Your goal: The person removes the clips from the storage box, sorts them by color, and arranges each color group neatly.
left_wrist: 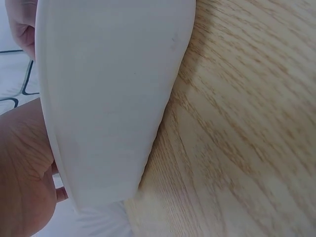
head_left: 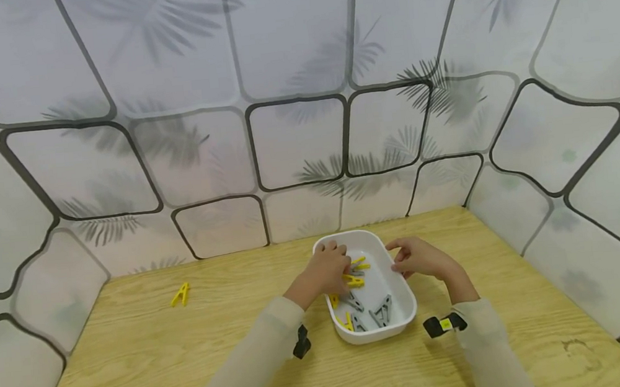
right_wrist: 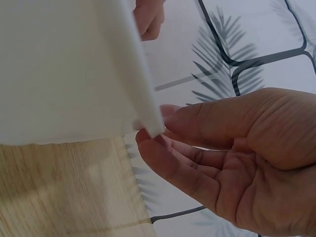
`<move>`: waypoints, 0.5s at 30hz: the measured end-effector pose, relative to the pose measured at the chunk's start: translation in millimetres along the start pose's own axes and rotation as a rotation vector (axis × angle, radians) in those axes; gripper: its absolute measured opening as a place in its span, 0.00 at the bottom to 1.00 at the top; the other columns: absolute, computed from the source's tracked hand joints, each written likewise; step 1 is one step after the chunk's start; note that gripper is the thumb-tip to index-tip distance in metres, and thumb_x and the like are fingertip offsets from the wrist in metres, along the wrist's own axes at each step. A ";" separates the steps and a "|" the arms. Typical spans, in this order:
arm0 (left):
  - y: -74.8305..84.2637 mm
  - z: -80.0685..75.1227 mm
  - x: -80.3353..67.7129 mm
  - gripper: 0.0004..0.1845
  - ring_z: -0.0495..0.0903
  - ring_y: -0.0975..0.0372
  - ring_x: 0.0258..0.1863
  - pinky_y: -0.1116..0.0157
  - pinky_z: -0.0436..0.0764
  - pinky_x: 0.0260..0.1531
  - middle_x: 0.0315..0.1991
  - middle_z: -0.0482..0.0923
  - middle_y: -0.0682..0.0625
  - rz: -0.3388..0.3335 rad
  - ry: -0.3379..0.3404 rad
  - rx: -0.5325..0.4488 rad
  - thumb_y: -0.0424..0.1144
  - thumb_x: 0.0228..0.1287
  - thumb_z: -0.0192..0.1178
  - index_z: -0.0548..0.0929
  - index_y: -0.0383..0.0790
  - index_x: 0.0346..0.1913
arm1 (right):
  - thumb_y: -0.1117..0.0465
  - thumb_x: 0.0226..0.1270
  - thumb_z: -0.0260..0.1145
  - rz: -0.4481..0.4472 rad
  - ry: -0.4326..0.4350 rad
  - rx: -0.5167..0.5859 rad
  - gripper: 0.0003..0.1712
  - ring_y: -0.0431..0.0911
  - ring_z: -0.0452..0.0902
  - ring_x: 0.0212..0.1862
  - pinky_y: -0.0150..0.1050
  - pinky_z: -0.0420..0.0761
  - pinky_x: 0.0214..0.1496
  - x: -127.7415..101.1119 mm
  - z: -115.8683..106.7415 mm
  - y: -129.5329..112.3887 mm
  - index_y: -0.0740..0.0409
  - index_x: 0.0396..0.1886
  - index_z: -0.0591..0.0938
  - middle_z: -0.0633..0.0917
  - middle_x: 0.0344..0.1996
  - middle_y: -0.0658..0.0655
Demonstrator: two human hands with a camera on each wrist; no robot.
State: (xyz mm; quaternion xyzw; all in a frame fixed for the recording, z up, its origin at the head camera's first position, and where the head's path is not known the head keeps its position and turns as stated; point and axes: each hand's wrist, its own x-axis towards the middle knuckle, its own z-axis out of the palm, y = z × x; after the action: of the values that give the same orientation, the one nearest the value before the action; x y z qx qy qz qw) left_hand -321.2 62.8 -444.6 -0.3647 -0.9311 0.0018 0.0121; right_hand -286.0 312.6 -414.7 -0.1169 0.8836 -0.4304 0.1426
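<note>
Leaf-printed white panels with dark curved lines are standing around a light wooden bench (head_left: 191, 354), closing it in at the back and both sides. Sitting near the middle of the bench is a white rounded plastic tub (head_left: 405, 309), and lying inside it are several yellow and grey plastic clothes pegs (head_left: 362, 304). Reaching over the tub's left rim, the left hand (head_left: 330, 269) is dipping into the pegs with its fingers curled down among them; whether it is gripping one cannot be told. Resting at the tub's right rim, the right hand (head_left: 419, 257) is holding nothing, its fingers relaxed and touching the edge (right_wrist: 148, 126). Well apart to the left, a single yellow plastic clothes peg (head_left: 181, 294) is lying on the bench.
</note>
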 end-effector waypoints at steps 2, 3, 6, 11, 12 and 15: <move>-1.0 -1.3 -0.6 0.13 0.62 0.61 0.41 0.60 0.62 0.48 0.39 0.71 0.57 0.013 0.018 -0.013 0.52 0.53 0.72 0.80 0.53 0.34 | 0.71 0.67 0.65 0.006 0.006 -0.001 0.33 0.45 0.84 0.31 0.54 0.87 0.43 1.0 -0.8 0.5 0.79 0.69 0.67 0.84 0.34 0.64; -1.6 -2.0 -0.9 0.13 0.62 0.61 0.41 0.60 0.63 0.49 0.39 0.71 0.57 0.020 0.025 -0.021 0.52 0.53 0.72 0.81 0.53 0.35 | 0.71 0.67 0.65 0.008 0.008 -0.001 0.33 0.45 0.84 0.31 0.54 0.87 0.43 1.5 -1.2 0.8 0.78 0.69 0.67 0.84 0.34 0.64; -3.6 -4.6 -2.3 0.15 0.64 0.61 0.42 0.58 0.67 0.52 0.40 0.74 0.57 0.033 0.037 -0.047 0.53 0.54 0.72 0.82 0.52 0.38 | 0.71 0.67 0.65 0.010 0.010 0.002 0.32 0.45 0.84 0.31 0.53 0.87 0.43 2.6 -1.7 0.8 0.78 0.69 0.68 0.84 0.34 0.63; -7.3 -8.1 -6.7 0.14 0.66 0.61 0.43 0.54 0.69 0.58 0.41 0.76 0.57 0.025 0.058 -0.138 0.51 0.54 0.71 0.82 0.50 0.39 | 0.71 0.67 0.66 -0.004 0.001 0.002 0.33 0.45 0.84 0.31 0.53 0.87 0.42 1.5 -1.1 0.0 0.80 0.68 0.67 0.84 0.34 0.65; -7.7 -9.0 -8.0 0.14 0.66 0.61 0.42 0.54 0.69 0.57 0.40 0.76 0.57 0.024 0.072 -0.158 0.50 0.54 0.71 0.82 0.49 0.39 | 0.71 0.67 0.66 -0.006 -0.001 0.002 0.33 0.45 0.84 0.31 0.53 0.87 0.42 0.9 -0.8 -0.2 0.80 0.68 0.67 0.84 0.34 0.65; -7.4 -11.6 -13.0 0.14 0.65 0.62 0.40 0.57 0.68 0.52 0.37 0.75 0.56 0.017 0.108 -0.216 0.48 0.53 0.72 0.81 0.48 0.38 | 0.71 0.67 0.66 0.008 -0.003 0.015 0.33 0.45 0.84 0.31 0.53 0.87 0.42 -0.6 0.9 0.6 0.80 0.68 0.67 0.83 0.34 0.64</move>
State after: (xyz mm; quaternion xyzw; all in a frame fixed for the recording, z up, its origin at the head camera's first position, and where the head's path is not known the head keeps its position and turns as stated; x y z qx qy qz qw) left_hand -316.4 48.4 -433.2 -0.3713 -0.9207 -0.1179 0.0229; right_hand -285.2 312.5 -415.6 -0.1127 0.8806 -0.4364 0.1464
